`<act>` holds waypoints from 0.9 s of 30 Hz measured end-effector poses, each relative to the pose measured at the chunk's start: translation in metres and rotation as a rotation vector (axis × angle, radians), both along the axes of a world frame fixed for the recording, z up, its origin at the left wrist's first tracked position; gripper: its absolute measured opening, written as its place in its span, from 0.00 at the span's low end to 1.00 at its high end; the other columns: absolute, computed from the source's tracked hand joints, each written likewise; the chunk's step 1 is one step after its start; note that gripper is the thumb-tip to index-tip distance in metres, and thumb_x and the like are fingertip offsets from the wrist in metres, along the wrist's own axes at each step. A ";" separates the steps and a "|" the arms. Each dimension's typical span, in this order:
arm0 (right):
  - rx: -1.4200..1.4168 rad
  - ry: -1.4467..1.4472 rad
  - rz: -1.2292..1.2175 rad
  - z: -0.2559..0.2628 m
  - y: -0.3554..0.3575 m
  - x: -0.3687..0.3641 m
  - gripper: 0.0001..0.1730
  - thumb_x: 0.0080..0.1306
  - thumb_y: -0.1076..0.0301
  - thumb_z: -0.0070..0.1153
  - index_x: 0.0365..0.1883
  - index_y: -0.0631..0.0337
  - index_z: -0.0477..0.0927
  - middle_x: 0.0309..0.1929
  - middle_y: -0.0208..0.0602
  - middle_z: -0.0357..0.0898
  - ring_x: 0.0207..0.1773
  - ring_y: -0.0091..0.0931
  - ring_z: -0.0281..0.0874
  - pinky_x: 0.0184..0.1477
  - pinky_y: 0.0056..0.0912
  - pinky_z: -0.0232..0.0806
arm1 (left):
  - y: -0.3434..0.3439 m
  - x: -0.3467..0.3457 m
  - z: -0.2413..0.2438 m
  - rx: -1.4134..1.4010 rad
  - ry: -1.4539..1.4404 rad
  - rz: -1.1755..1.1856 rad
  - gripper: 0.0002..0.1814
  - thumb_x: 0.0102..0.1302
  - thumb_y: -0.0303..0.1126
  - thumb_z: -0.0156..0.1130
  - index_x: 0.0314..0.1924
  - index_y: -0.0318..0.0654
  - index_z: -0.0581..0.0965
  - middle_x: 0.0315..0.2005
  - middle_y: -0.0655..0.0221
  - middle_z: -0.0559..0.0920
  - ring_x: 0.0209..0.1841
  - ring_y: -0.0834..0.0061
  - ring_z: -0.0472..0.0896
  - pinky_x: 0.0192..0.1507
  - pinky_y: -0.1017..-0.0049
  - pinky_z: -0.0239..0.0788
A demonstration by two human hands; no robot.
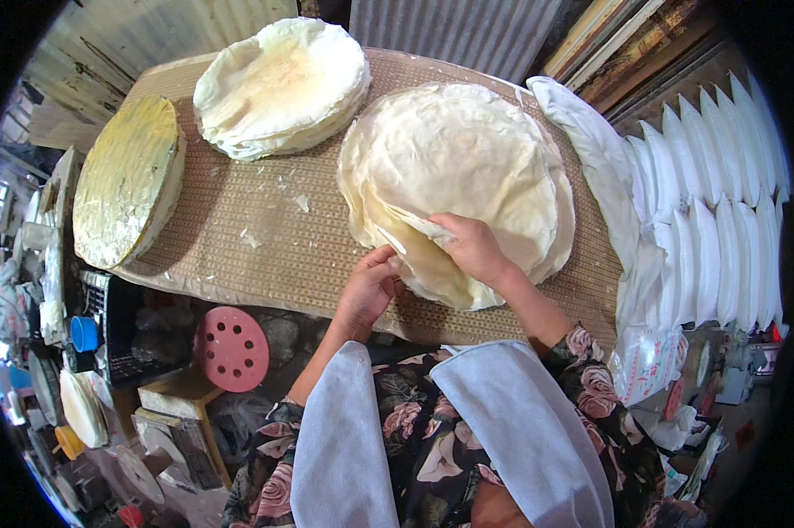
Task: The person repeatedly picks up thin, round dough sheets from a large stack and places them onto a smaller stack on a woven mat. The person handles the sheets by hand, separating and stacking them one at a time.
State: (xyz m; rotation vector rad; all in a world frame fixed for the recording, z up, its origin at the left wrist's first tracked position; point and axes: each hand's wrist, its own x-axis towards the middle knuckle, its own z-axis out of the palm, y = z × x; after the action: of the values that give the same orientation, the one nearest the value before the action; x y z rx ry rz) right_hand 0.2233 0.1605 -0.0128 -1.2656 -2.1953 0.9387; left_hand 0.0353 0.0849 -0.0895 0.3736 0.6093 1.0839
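A wide stack of thin, pale round flatbread-like sheets lies on the woven-patterned table covering. My right hand pinches the lifted, folded-back front edge of the upper sheets. At the stack's near left edge, my left hand has thumb and fingers closed on the rim of a sheet. Its fingertips are partly hidden. Between the two hands the raised edge shows a yellowish underside. Behind and to the left sits a second stack of similar sheets, whiter and browned at its centre.
A round yellow-topped board stands at the table's left end. White crumbs dot the covering. A white cloth drapes the right edge, beside piled white bags. Below the front edge are a pink perforated disc and a black crate.
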 end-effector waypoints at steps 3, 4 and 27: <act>0.132 -0.047 0.024 0.001 -0.003 -0.003 0.24 0.50 0.82 0.48 0.48 0.63 0.76 0.42 0.47 0.80 0.44 0.35 0.80 0.46 0.31 0.69 | -0.001 0.000 0.005 -0.007 -0.046 0.000 0.24 0.65 0.34 0.51 0.60 0.34 0.65 0.52 0.63 0.76 0.51 0.68 0.77 0.53 0.63 0.70; 0.118 -0.040 0.026 -0.001 -0.003 -0.003 0.23 0.51 0.81 0.48 0.48 0.62 0.76 0.42 0.46 0.80 0.44 0.37 0.79 0.45 0.33 0.70 | -0.001 0.000 0.002 -0.037 -0.051 0.020 0.24 0.65 0.35 0.50 0.60 0.35 0.65 0.52 0.63 0.76 0.51 0.67 0.77 0.53 0.64 0.69; 0.303 -0.124 0.077 -0.019 -0.023 -0.020 0.18 0.54 0.75 0.47 0.45 0.59 0.74 0.34 0.44 0.78 0.37 0.42 0.76 0.38 0.41 0.70 | 0.007 0.027 -0.011 -0.206 0.268 0.204 0.16 0.60 0.21 0.48 0.48 0.33 0.75 0.39 0.65 0.81 0.39 0.73 0.80 0.41 0.74 0.72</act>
State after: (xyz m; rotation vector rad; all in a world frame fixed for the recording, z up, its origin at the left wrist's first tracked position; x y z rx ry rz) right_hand 0.2033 0.1377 -0.0317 -1.1283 -2.3866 0.5384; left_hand 0.0621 0.0914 -0.1006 0.2826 1.0060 1.1612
